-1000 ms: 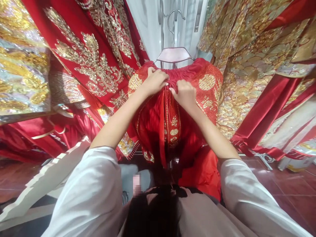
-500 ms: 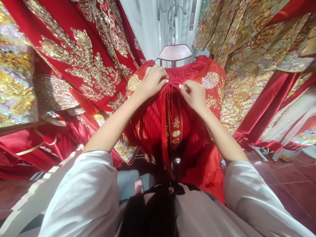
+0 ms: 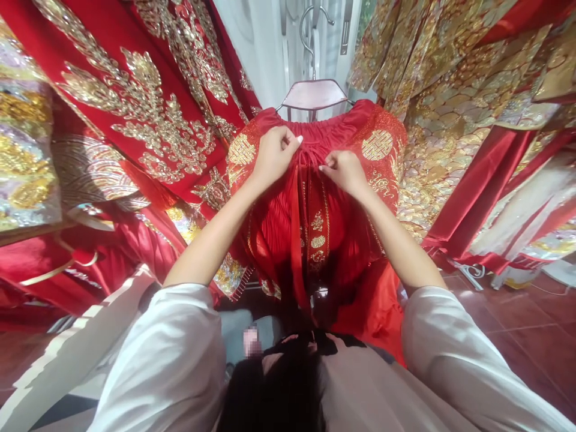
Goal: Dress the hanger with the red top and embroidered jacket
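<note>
A red garment (image 3: pixel 274 225) with gold embroidery and a gathered top edge hangs on a metal hanger (image 3: pixel 315 95) in front of me. At the middle of its top edge my left hand (image 3: pixel 275 153) is closed in a pinch on the thin red tie string. My right hand (image 3: pixel 347 171) pinches the string from the other side, a little lower. The string itself is hard to see between the fingertips. Below the hands a flat red ribbon (image 3: pixel 297 234) hangs straight down the front, beside a gold-trimmed strip.
A red garment with gold beading (image 3: pixel 157 114) hangs close on the left. Gold patterned garments (image 3: pixel 432 156) hang on the right. Behind the hanger is a white upright surface (image 3: pixel 265 54). A pale scalloped edge (image 3: pixel 90 336) stands at lower left, and tiled floor (image 3: pixel 517 336) shows at right.
Both hands have come slightly lower from the top edge, the left fingers closing tighter and the right hand moving a little inward. The view has shifted slightly.
</note>
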{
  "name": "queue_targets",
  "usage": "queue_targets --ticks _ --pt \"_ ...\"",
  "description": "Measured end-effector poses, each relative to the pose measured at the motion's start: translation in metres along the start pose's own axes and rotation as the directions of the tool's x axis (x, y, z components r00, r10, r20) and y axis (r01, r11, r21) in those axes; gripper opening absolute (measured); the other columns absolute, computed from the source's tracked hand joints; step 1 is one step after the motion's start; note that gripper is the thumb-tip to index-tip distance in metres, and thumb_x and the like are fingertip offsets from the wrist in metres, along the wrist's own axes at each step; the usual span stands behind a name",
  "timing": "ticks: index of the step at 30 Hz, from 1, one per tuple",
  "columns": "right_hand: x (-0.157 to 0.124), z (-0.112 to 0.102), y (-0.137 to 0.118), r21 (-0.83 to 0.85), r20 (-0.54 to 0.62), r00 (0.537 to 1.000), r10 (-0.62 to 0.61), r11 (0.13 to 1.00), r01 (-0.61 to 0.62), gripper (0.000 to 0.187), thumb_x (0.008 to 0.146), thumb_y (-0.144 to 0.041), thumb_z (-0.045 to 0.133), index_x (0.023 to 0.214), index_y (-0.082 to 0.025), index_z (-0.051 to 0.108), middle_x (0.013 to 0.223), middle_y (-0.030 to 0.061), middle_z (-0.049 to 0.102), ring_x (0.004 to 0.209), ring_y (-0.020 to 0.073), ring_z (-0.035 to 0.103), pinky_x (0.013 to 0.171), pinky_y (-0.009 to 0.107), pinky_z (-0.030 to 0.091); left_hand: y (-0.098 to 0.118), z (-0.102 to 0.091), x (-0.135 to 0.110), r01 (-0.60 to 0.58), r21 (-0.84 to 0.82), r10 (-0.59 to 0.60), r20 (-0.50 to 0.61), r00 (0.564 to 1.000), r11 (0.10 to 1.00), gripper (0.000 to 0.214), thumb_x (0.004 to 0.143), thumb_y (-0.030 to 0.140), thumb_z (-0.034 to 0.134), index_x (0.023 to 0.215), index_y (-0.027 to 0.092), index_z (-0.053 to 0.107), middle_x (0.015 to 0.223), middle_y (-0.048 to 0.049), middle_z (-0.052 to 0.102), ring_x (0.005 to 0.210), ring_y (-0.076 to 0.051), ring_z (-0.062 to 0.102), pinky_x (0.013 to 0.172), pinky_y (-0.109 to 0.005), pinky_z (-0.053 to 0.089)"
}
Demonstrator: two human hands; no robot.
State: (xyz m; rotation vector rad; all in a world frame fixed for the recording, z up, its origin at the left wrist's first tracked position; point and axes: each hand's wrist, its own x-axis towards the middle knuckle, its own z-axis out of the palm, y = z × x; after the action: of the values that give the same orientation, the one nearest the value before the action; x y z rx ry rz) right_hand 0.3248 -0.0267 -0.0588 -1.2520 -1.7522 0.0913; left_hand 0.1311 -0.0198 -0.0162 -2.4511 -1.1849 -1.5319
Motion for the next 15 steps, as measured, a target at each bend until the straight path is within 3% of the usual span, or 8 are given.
queue_targets --ticks 3,6,8,10,12,15 --pt "0.002 -0.003 0.002 0.203 -0.006 0.999 0.050 0.978 -0.048 0.018 0.082 -0.027 0.055 0.067 -0.019 0.048 0.066 0.0019 0.054 0.070 0.0141 0.054 0.075 0.032 0.046 0.004 -0.002 -0.003 0.033 0.017 -0.033 0.000 0.999 0.999 0.033 0.088 0.039 0.048 0.063 0.018 0.049 0.056 -0.0011 0.047 0.063 -0.014 0.050 0.065 -0.028 0.041" --pt "0.008 -0.010 0.006 0.478 0.050 0.992 0.117 0.869 -0.127 0.018 0.087 -0.035 0.047 0.081 -0.019 0.053 0.069 0.0020 0.058 0.065 0.0124 0.057 0.068 0.029 0.048 0.007 -0.004 -0.004 0.079 0.109 -0.080 0.008 0.997 0.991 0.026 0.084 0.033 0.051 0.063 0.017 0.051 0.055 -0.0017 0.048 0.066 -0.016 0.051 0.066 -0.029 0.041" --pt "0.013 -0.018 0.008 0.498 0.073 0.991 0.114 0.856 -0.136 0.021 0.087 -0.037 0.047 0.091 -0.019 0.055 0.072 0.0031 0.060 0.063 0.0126 0.057 0.065 0.029 0.048 0.010 -0.010 -0.003 0.087 0.147 -0.093 0.031 0.995 0.985 0.018 0.080 0.030 0.054 0.069 0.016 0.056 0.061 -0.0035 0.054 0.070 -0.018 0.053 0.069 -0.031 0.041" --pt "0.017 -0.032 0.013 0.390 0.028 0.997 0.073 0.917 -0.078 0.025 0.088 -0.038 0.045 0.097 -0.018 0.057 0.076 0.0057 0.062 0.067 0.0148 0.059 0.066 0.031 0.049 0.013 -0.020 0.002 0.073 0.143 -0.079 0.035 0.996 0.987 0.017 0.080 0.032 0.054 0.081 0.016 0.061 0.075 -0.0054 0.061 0.078 -0.019 0.054 0.075 -0.033 0.042" --pt "0.018 -0.052 0.023 0.181 -0.103 0.995 0.005 0.983 0.014 0.031 0.090 -0.040 0.041 0.104 -0.019 0.058 0.090 0.0104 0.064 0.081 0.0198 0.061 0.074 0.037 0.049 0.011 -0.037 0.010 0.043 0.132 -0.046 0.020 0.999 0.990 0.024 0.081 0.036 0.055 0.095 0.018 0.062 0.094 -0.0051 0.063 0.089 -0.020 0.053 0.083 -0.036 0.041" --pt "0.016 -0.085 0.050 -0.159 -0.282 0.953 -0.110 0.985 0.067 0.043 0.090 -0.048 0.039 0.118 -0.020 0.055 0.120 0.0155 0.057 0.113 0.0288 0.052 0.090 0.048 0.044 -0.006 -0.061 0.025 -0.015 0.084 0.009 0.075 0.997 0.996 0.037 0.081 0.045 0.059 0.109 0.020 0.060 0.115 0.0005 0.060 0.104 -0.019 0.049 0.096 -0.036 0.037"
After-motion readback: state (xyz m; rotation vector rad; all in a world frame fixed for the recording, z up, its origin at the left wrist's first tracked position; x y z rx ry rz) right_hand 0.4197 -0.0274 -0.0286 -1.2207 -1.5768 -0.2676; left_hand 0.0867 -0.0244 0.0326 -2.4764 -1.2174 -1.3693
